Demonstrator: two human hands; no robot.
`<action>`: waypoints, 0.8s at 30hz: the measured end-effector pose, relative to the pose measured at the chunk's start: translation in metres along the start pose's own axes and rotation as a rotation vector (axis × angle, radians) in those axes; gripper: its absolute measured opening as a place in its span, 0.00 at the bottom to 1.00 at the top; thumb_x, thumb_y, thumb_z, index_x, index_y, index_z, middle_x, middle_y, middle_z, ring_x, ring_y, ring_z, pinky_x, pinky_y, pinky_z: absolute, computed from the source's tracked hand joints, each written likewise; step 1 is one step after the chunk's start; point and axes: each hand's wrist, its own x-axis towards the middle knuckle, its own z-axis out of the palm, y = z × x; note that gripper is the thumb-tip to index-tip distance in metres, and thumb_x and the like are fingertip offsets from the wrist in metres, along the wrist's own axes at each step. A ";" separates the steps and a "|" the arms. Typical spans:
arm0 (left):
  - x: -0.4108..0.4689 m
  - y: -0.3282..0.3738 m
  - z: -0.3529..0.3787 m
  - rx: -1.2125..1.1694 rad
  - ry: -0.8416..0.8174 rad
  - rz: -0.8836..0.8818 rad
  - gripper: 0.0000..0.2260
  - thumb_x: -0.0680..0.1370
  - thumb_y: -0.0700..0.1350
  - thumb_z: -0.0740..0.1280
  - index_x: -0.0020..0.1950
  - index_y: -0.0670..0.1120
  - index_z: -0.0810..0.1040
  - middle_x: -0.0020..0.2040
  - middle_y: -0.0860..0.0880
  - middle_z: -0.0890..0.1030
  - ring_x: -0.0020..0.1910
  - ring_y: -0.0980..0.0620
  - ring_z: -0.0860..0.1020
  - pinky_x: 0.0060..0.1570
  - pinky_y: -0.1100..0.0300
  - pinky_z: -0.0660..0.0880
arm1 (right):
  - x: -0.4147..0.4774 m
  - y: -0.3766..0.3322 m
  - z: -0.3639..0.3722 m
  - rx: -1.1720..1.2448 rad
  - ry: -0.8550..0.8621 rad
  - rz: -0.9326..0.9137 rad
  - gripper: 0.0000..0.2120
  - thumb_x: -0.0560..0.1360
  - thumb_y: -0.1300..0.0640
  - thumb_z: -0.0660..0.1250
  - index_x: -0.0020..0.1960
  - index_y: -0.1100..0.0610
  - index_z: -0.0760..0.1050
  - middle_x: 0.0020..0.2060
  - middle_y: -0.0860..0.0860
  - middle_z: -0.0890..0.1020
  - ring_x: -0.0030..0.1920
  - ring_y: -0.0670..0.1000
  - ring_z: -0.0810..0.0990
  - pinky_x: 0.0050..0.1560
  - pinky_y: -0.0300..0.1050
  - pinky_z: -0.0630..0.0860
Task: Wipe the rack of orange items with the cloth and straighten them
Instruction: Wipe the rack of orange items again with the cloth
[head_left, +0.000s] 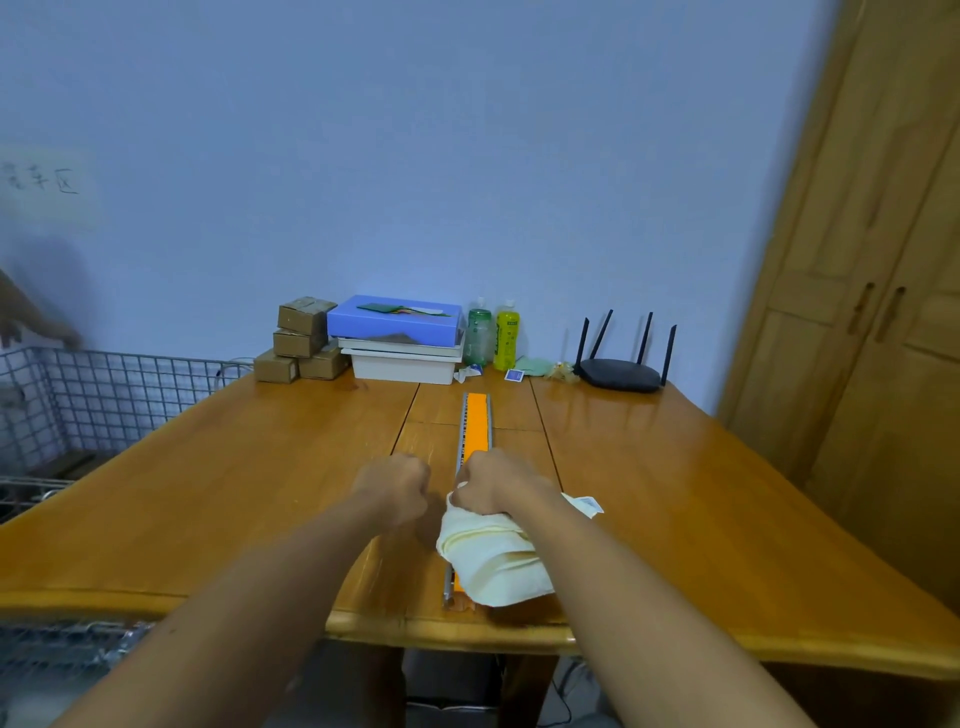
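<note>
Counting what my feed shows, I get one long rack (477, 423) of orange items, lying down the middle of the tabletop (675, 493) and running away from me, and one pale yellow cloth (493, 561) bunched over its near end. The right hand (493, 480) grips the cloth's upper edge, fingers curled round it, on top of the rack. The left hand (397, 480) is a closed fist holding nothing, just beside the rack on its left.

The cloth and right hand hide the rack's near stretch, so I cannot tell how many orange items it holds.

Against the far wall stand four cardboard boxes (304, 338), a blue box (395, 322) on a white stack (402, 366), a green bottle (479, 332), a yellow bottle (506, 335) and one black router (621, 371) with four antennas. A wire basket (104, 389) sits off the left edge.

A wall note (41, 179) carries handwriting too blurred to read, and the bottle labels are too small as well.
</note>
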 end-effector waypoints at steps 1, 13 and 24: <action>-0.004 0.002 -0.002 -0.001 0.005 -0.002 0.03 0.76 0.40 0.66 0.43 0.48 0.76 0.46 0.47 0.80 0.45 0.48 0.79 0.33 0.61 0.68 | -0.005 -0.002 0.000 -0.006 0.001 -0.002 0.21 0.73 0.39 0.63 0.60 0.49 0.81 0.53 0.53 0.82 0.49 0.57 0.79 0.45 0.49 0.78; -0.051 0.023 -0.012 0.025 0.013 0.024 0.03 0.76 0.44 0.66 0.47 0.47 0.79 0.45 0.48 0.81 0.46 0.47 0.80 0.37 0.57 0.72 | -0.059 -0.013 0.002 -0.007 0.022 -0.010 0.23 0.72 0.36 0.63 0.59 0.49 0.80 0.51 0.52 0.82 0.48 0.57 0.80 0.46 0.50 0.79; -0.095 0.033 -0.024 0.021 0.011 -0.003 0.04 0.78 0.44 0.66 0.48 0.46 0.80 0.46 0.48 0.80 0.48 0.48 0.79 0.39 0.59 0.72 | -0.106 -0.030 0.000 -0.027 0.021 -0.023 0.23 0.70 0.37 0.63 0.59 0.47 0.81 0.53 0.52 0.81 0.50 0.58 0.80 0.47 0.51 0.78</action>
